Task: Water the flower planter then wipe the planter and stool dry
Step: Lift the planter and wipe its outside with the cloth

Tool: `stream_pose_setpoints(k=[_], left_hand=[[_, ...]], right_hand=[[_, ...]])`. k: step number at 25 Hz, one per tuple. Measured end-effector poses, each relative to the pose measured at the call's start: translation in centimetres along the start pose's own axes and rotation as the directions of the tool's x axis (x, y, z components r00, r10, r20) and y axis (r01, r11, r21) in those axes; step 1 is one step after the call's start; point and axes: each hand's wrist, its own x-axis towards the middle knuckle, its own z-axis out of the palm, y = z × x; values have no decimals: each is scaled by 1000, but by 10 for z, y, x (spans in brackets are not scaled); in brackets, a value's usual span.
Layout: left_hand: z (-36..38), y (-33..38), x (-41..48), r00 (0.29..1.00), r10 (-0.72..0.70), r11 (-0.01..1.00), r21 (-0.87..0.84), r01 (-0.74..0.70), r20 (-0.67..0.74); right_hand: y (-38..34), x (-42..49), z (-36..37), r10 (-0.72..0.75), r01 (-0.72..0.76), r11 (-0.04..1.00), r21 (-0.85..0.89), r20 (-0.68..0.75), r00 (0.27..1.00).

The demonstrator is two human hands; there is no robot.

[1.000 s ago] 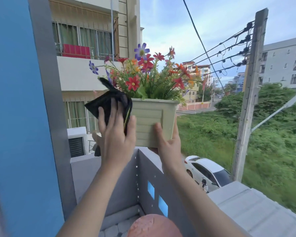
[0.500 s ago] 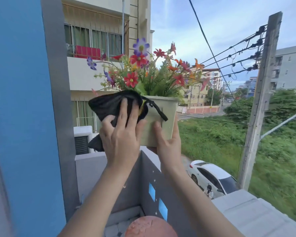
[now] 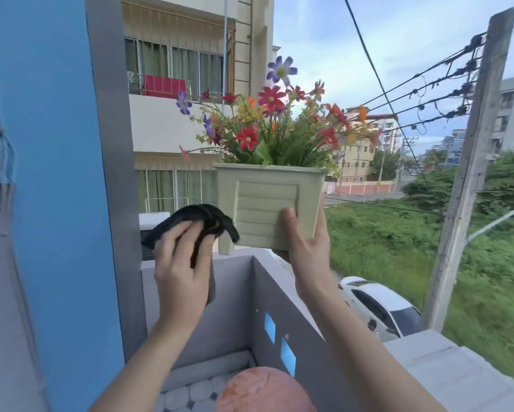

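A pale green flower planter (image 3: 264, 200) full of red, purple and orange flowers is held up in the air above the balcony wall. My right hand (image 3: 306, 248) grips it from below at its lower right corner, thumb on the slatted front. My left hand (image 3: 184, 260) holds a black cloth (image 3: 199, 221) bunched at the planter's lower left corner, by its foot. The round reddish stool top (image 3: 261, 391) shows at the bottom edge, below my arms.
A grey balcony wall (image 3: 279, 292) with blue glass blocks runs under the planter. A blue and grey pillar (image 3: 71, 173) stands close on the left. Beyond the wall lie a white car (image 3: 380, 304), a utility pole (image 3: 470, 162) with cables, grass and buildings.
My left hand slid the black cloth down from the planter's upper left rim to its lower left corner. The front of the planter is now uncovered. The right hand kept its grip.
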Motion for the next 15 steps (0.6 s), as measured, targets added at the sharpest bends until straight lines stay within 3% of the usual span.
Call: stream_pose_setpoints(k=[1,2,3,4,5,6,7,8,9,10,11,13,15], left_hand=[[-1,14,14,957,-288,946,-159,283,-10],[-1,25,30,838,-543,783,-329,528,51],[0,34,43,681,-708,532,-493,688,187],[2,38,52,555,-752,260,-613,746,356],[3,36,55,506,-707,91,-646,758,494],[0,35,54,533,-612,66,-634,771,584],[-4,31,49,592,-518,190,-592,783,617],[-4,22,39,658,-429,401,-523,752,619],[-3,11,29,707,-363,635,-394,664,607],[-1,3,22,739,-326,808,-232,542,590],[4,-2,17,769,-313,900,-86,428,557],[14,4,18,856,-341,937,69,342,388],[23,23,30,881,-400,913,21,408,251]], right_hand=[[4,-1,1,7,-7,1000,-7,4,1000],[6,-3,1,12,-12,1000,-12,11,1000],[8,-5,2,14,-14,1000,-14,16,1000],[10,-7,2,12,-12,1000,-15,19,1000],[12,-8,2,8,-7,1000,-18,16,1000],[12,-8,1,1,-1,1000,-23,10,1000],[12,-8,0,-4,4,1000,-26,1,1000],[12,-8,-2,-9,9,1000,-28,-9,1000],[12,-8,-3,-12,12,1000,-26,-18,1000],[11,-7,-4,-13,12,999,-30,-20,1000],[11,-8,-5,-15,14,999,-31,-16,1000],[10,-12,-4,-19,20,999,-34,7,1000],[9,-17,-1,-18,19,999,-35,19,1000]])
